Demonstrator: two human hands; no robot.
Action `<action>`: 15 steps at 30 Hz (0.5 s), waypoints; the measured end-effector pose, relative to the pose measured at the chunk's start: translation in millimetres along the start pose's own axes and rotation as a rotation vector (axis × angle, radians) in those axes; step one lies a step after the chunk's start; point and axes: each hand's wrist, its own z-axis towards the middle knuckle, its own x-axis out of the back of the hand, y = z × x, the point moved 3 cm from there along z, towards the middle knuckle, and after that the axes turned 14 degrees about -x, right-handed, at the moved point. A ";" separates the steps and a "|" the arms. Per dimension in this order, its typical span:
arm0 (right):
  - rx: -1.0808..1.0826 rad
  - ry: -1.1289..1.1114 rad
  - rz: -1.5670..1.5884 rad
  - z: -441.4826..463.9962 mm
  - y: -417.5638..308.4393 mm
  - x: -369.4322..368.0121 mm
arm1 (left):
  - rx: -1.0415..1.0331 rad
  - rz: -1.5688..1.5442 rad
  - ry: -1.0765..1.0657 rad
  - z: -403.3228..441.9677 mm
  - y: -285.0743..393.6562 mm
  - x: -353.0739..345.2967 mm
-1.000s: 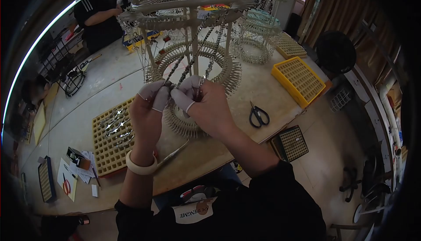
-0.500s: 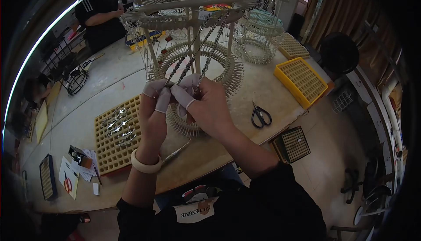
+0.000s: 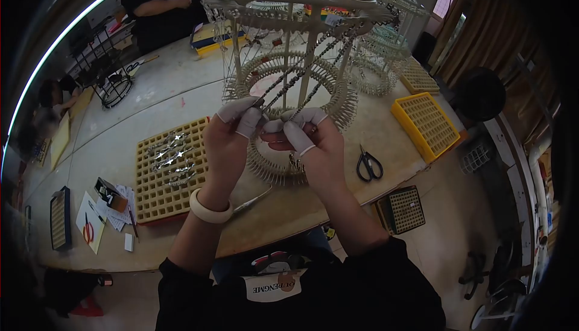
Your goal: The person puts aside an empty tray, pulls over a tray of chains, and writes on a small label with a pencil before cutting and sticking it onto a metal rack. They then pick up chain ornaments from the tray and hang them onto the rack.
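Several dark beaded chains (image 3: 294,79) slant down from the upper ring of a pale round rack (image 3: 310,50) to my hands. My left hand (image 3: 228,141), with white finger cots on its fingertips and a cream bangle (image 3: 211,207) at the wrist, pinches the lower end of the left-hand strands. A short gap to the right, my right hand (image 3: 322,144), also in finger cots, has thumb and fingers closed on the lower end of another strand. The exact grip points are partly hidden by the fingertips. Below them is the rack's lower spiked ring (image 3: 274,171).
A yellow slotted tray (image 3: 151,195) with silver star pieces lies at left. Black-handled scissors (image 3: 369,167) and a yellow crate (image 3: 425,126) are at right. Tweezers (image 3: 253,200) lie near the table's front edge. Another person (image 3: 158,11) stands across the table.
My hands, close together before, are now farther apart, the right one lower and pinching a separate strand. The camera view has shifted, so the rack appears farther right.
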 end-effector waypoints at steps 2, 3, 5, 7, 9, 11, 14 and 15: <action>-0.018 0.014 -0.097 -4.1 -4.7 0.7 | 0.010 0.030 0.018 -1.2 -1.7 0.9; -0.028 0.031 -0.191 -5.4 -6.5 -0.4 | 0.018 0.057 0.029 -1.3 -2.5 1.2; -0.027 0.080 -0.265 -7.5 -9.4 -3.8 | 0.028 0.022 0.025 -0.8 -0.6 -0.7; -0.026 0.129 -0.337 -6.6 -8.4 -3.8 | 0.039 -0.011 0.020 -0.7 -0.4 0.7; 0.108 0.169 -0.433 -1.3 -8.6 -1.2 | 0.024 0.068 -0.043 0.2 -1.5 3.5; 0.104 0.151 -0.445 5.8 -7.4 1.4 | 0.009 0.067 -0.058 2.1 1.4 4.2; 0.080 0.129 -0.479 10.8 -9.6 1.3 | -0.011 0.110 -0.101 2.0 2.9 7.1; 0.065 0.120 -0.503 11.4 -10.5 0.2 | -0.020 0.154 -0.128 2.2 3.1 8.0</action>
